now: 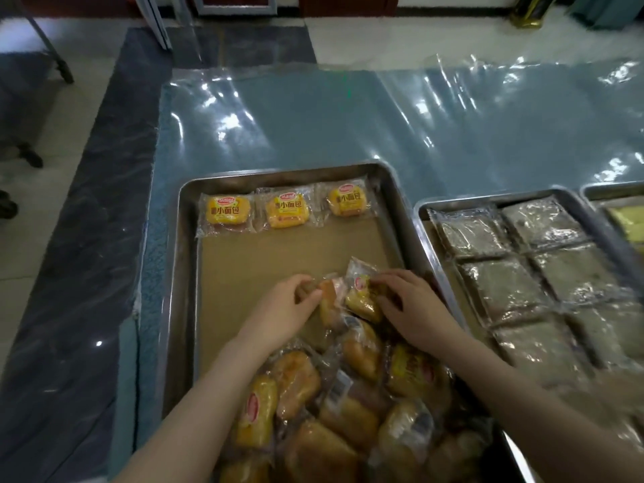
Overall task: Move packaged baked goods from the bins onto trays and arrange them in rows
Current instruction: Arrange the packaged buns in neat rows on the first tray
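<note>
1. The big tray (181, 273) sits at the near left corner of the tabletop (313, 116), close to the person, so it is easy to reach.
2. Three bread packs (286, 208) lie flat, side by side, along the far edge of the tray. Their labels face up. I think this is the first row, started at the back so the arms do not cross over packs already set down.
3. A pile of bread packs (331, 406) fills the near end of the tray. They lie every which way, some on top of others.
4. The brown paper (278, 252) between the row and the pile is bare. The next row most likely goes there.
5. The left hand (289, 301) has its fingers (296, 282) curled round an orange pack (329, 301) at the far edge of the pile.
6. The right hand (414, 308) has its fingers (393, 277) curled over a yellow-label pack (362, 294), tipped up and just beside the orange one.
7. The two packs touch. I cannot tell if either is fully lifted off the paper.
8. No bin is in view.
9. The second tray (423, 209), toward the right edge, holds dark packs (501, 284) in neat rows. The shiny wrap hides what is inside.
10. A third tray (592, 190) is cut off at the right.
11. The near end of the pile is cut off too.
</note>
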The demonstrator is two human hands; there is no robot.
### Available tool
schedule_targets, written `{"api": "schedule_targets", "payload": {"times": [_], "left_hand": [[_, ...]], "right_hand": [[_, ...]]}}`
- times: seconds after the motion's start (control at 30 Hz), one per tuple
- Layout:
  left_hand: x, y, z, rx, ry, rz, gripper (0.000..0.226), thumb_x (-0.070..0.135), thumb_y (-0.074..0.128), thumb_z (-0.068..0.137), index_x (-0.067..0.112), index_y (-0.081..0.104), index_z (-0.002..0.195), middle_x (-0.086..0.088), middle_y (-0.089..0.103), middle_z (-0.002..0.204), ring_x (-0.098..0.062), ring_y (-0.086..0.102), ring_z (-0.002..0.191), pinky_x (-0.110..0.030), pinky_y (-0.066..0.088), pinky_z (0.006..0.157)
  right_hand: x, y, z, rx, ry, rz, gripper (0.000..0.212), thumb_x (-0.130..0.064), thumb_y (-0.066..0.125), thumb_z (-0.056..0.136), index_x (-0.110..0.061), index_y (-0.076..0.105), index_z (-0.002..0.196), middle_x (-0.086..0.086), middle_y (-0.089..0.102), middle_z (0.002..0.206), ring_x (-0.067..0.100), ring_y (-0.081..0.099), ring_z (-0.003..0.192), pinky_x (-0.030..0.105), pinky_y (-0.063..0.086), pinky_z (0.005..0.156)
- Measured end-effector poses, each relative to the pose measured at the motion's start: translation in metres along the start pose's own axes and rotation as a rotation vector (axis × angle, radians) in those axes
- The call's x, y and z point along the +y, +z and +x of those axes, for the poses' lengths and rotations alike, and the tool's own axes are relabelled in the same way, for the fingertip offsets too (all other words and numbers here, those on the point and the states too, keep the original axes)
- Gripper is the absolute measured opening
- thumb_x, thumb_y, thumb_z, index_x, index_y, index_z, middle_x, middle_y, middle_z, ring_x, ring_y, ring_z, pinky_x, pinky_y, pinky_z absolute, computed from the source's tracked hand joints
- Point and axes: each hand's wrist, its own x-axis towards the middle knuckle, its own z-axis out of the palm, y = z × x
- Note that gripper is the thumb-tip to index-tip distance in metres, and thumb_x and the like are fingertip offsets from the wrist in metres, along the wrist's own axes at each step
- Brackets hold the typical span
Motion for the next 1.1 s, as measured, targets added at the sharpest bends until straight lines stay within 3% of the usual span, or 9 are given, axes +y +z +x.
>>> {"api": "schedule_targets", "payload": {"times": [0.1, 0.17, 0.33, 0.57, 0.63, 0.77, 0.87, 0.97, 1.1], "left_hand": [[0.016, 0.017, -0.005, -0.082, -0.059, -0.227, 0.063, 0.049, 0.056, 0.088, 0.036, 0.031, 0.144, 0.006, 0.050, 0.133, -0.015, 0.055, 0.110, -0.027, 0.048, 0.081], [0.018, 0.021, -0.006, -0.069, -0.085, -0.313, 0.059, 0.044, 0.058, 0.089, 0.039, 0.033, 0.142, 0.002, 0.051, 0.133, -0.018, 0.057, 0.110, -0.035, 0.051, 0.088], [0.018, 0.022, -0.002, -0.007, -0.101, -0.319, 0.032, 0.037, 0.049, 0.095, 0.039, 0.049, 0.127, 0.011, 0.057, 0.108, -0.002, 0.058, 0.088, -0.016, 0.043, 0.063], [0.014, 0.031, 0.014, 0.202, -0.214, -0.296, 0.004, 0.031, 0.055, 0.092, 0.029, 0.057, 0.090, 0.008, 0.062, 0.093, -0.008, 0.059, 0.081, -0.027, 0.049, 0.070], [0.008, 0.027, 0.014, 0.315, -0.220, -0.331, 0.003, 0.026, 0.058, 0.091, 0.028, 0.057, 0.093, 0.007, 0.062, 0.096, -0.009, 0.059, 0.084, -0.028, 0.050, 0.072], [-0.005, 0.001, 0.011, 0.559, -0.205, -0.516, 0.038, 0.016, 0.059, 0.090, 0.034, 0.048, 0.122, 0.017, 0.056, 0.102, 0.001, 0.054, 0.091, -0.019, 0.043, 0.071], [-0.009, -0.017, 0.009, 0.633, -0.232, -0.583, 0.051, 0.015, 0.060, 0.090, 0.032, 0.044, 0.134, 0.014, 0.056, 0.110, -0.004, 0.053, 0.100, -0.024, 0.043, 0.081], [-0.011, -0.026, 0.004, 0.692, -0.183, -0.522, 0.025, 0.019, 0.059, 0.090, 0.026, 0.061, 0.114, 0.012, 0.064, 0.099, -0.004, 0.059, 0.094, -0.021, 0.047, 0.077], [-0.007, -0.027, -0.002, 0.728, 0.077, -0.162, 0.019, 0.020, 0.063, 0.085, 0.030, 0.060, 0.100, 0.014, 0.055, 0.100, 0.000, 0.054, 0.088, -0.017, 0.043, 0.076]], "right_hand": [[-0.003, 0.005, -0.009, -0.033, 0.005, -0.019, 0.045, -0.026, 0.046, 0.096, -0.026, 0.042, 0.141, -0.003, 0.036, 0.146, 0.021, 0.032, 0.133, 0.033, 0.025, 0.110], [-0.002, 0.005, -0.011, -0.060, -0.050, -0.106, 0.052, -0.024, 0.043, 0.094, -0.024, 0.035, 0.145, -0.003, 0.027, 0.153, 0.024, 0.023, 0.136, 0.033, 0.020, 0.112], [0.006, -0.001, -0.012, -0.148, -0.255, -0.232, 0.063, -0.031, 0.044, 0.091, -0.040, 0.020, 0.148, -0.015, 0.013, 0.157, 0.011, 0.000, 0.145, 0.033, 0.005, 0.115], [0.011, 0.011, 0.004, -0.104, -0.168, -0.283, 0.060, -0.047, 0.032, 0.096, -0.036, 0.010, 0.150, -0.008, 0.008, 0.160, 0.013, -0.004, 0.145, 0.039, 0.007, 0.116], [0.015, 0.011, 0.012, -0.106, -0.132, -0.294, 0.062, -0.054, 0.031, 0.095, -0.037, 0.006, 0.150, -0.008, 0.005, 0.160, 0.015, -0.007, 0.145, 0.042, 0.010, 0.115], [0.015, 0.012, 0.032, -0.111, -0.128, -0.376, 0.068, -0.062, 0.029, 0.092, -0.037, 0.000, 0.149, -0.005, -0.002, 0.160, 0.020, -0.012, 0.145, 0.045, 0.006, 0.114], [0.014, 0.014, 0.049, -0.083, -0.127, -0.397, 0.071, -0.064, 0.029, 0.091, -0.037, -0.003, 0.149, -0.002, -0.007, 0.160, 0.022, -0.015, 0.144, 0.046, 0.000, 0.113], [0.011, 0.017, 0.068, -0.023, -0.112, -0.436, 0.070, -0.062, 0.026, 0.093, -0.035, -0.008, 0.148, 0.000, -0.014, 0.159, 0.023, -0.022, 0.141, 0.047, -0.004, 0.113], [0.011, 0.028, 0.079, -0.007, -0.130, -0.388, 0.070, -0.062, 0.020, 0.092, -0.037, -0.015, 0.147, -0.004, -0.024, 0.156, 0.017, -0.032, 0.136, 0.045, -0.011, 0.112]]}}
